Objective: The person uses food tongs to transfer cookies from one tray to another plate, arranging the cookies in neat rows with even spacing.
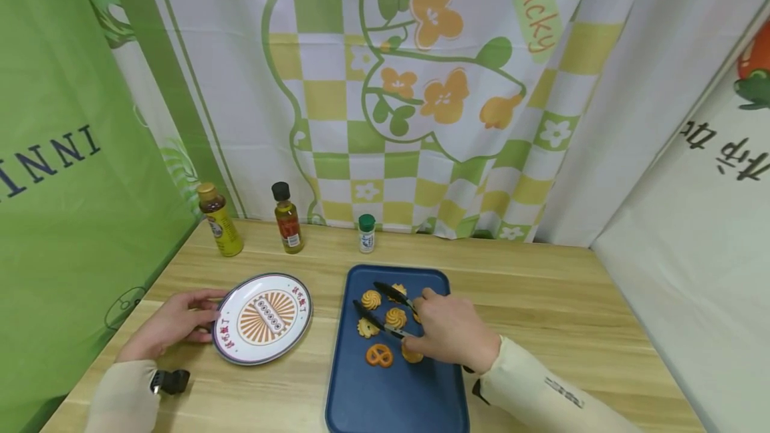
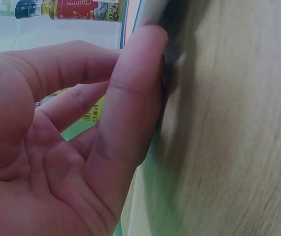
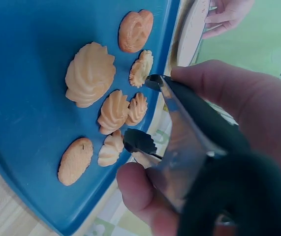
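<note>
In the head view, my right hand (image 1: 454,329) grips a pair of black-and-metal tongs (image 1: 385,329) over a blue tray (image 1: 397,406). The tong arms stand apart, with nothing between their black tips in the right wrist view. Several cookies lie under and around the tips, among them a swirl cookie (image 3: 90,74), a pretzel-shaped cookie (image 1: 379,355) and an oval biscuit (image 3: 75,161). At the left, my left hand (image 1: 180,319) holds the near-left rim of a white plate (image 1: 285,346) with an orange ray pattern. The rim is at the fingertips in the left wrist view.
Along the back of the wooden table (image 1: 529,279) stand a yellow-labelled bottle (image 1: 224,227), an oil bottle (image 1: 288,222) with a black cap, and a small green-capped shaker (image 1: 366,236). A patterned curtain (image 1: 337,119) hangs behind them, and cloths border both sides.
</note>
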### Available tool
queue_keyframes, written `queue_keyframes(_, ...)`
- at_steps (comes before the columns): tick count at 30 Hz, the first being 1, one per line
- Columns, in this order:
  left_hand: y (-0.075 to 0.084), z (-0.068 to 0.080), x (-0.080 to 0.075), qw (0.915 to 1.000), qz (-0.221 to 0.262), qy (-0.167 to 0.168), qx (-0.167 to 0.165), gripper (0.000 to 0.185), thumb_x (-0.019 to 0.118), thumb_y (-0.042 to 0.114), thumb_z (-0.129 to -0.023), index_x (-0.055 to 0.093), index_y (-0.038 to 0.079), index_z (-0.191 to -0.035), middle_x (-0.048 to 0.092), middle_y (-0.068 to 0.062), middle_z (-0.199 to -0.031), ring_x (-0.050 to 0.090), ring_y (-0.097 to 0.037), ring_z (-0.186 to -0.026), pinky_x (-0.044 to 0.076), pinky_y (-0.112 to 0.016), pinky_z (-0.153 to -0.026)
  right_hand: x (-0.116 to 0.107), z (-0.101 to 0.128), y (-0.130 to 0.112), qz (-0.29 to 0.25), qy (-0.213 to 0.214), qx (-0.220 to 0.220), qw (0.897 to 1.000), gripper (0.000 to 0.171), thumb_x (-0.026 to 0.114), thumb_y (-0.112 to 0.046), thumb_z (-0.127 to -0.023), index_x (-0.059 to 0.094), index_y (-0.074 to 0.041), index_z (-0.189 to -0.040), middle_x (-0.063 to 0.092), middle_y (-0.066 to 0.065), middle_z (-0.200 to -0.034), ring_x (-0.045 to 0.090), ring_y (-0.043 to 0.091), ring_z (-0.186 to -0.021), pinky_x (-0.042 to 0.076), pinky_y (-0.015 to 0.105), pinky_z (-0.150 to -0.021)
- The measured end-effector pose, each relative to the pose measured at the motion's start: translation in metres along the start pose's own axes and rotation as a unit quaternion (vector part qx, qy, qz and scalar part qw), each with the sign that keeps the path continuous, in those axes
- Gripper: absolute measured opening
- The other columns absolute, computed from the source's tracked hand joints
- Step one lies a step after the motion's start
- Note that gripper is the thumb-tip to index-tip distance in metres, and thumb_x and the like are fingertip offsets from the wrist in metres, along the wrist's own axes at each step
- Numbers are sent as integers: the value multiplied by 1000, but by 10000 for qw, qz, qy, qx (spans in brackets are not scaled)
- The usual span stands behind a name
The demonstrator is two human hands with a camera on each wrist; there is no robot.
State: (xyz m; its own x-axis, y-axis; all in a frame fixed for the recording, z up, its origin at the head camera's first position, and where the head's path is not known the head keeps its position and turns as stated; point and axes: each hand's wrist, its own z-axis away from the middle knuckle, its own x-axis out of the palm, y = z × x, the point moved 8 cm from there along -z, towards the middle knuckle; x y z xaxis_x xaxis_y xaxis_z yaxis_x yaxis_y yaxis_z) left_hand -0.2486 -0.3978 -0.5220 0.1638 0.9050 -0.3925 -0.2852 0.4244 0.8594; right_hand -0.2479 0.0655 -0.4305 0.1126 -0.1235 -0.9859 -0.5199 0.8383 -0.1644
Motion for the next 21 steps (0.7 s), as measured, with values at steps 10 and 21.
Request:
queue_keyframes(10,1,1,0,10000,19,20,-14,62,63,-2,-109,40,-11,-166,59,-23,-130,71,-16,-82,73,-31,-73,1,0,1,-99,-25,130,9999,41,91,-45,-88,76,-7,-94,52,1,-81,43,15,-52,27,27,-43)
queue_keyframes(21,1,1,0,10000,-11,6,2,62,62,-3,-109,39,-12,-166,59,-23,-129,71,-16,-84,73,-31,-73,0,4,-4,72,399,-183,9990,33,86,-41,-89,72,-13,-80,48,-1,-76,31,10,-49,18,22,-41)
